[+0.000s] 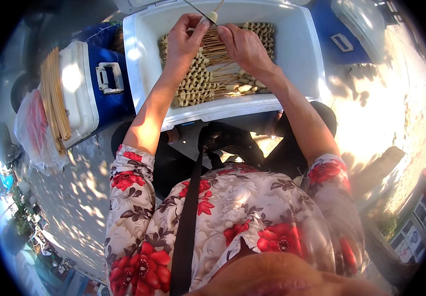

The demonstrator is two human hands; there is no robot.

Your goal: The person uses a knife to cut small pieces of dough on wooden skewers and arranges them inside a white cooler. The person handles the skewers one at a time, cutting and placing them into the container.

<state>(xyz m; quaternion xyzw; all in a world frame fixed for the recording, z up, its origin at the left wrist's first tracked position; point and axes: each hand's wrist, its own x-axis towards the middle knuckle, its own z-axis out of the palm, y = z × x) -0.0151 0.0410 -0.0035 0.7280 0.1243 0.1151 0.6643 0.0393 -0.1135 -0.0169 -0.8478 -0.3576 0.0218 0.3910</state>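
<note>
Over an open white cooler box (298, 74), my left hand (186, 35) pinches a short pale food roll (212, 16) between thumb and fingers. A thin wooden skewer (219, 5) shows just beyond the roll. My right hand (245, 46) is closed at the lower end of a narrow knife (197, 8), whose blade slants up to the left across the roll, by my left thumb. Below my hands, rows of spiral-cut pale pieces on skewers (194, 83) lie in the box. Several uncut rolls (245, 88) sit at its near right; my right forearm partly covers them.
At left, a bundle of bare wooden skewers (53, 96) rests on the white lid of a blue cooler (107, 103), beside a clear plastic bag (35, 129). Another blue cooler (346, 40) stands at right. A wooden block (379, 168) lies on the sunlit ground.
</note>
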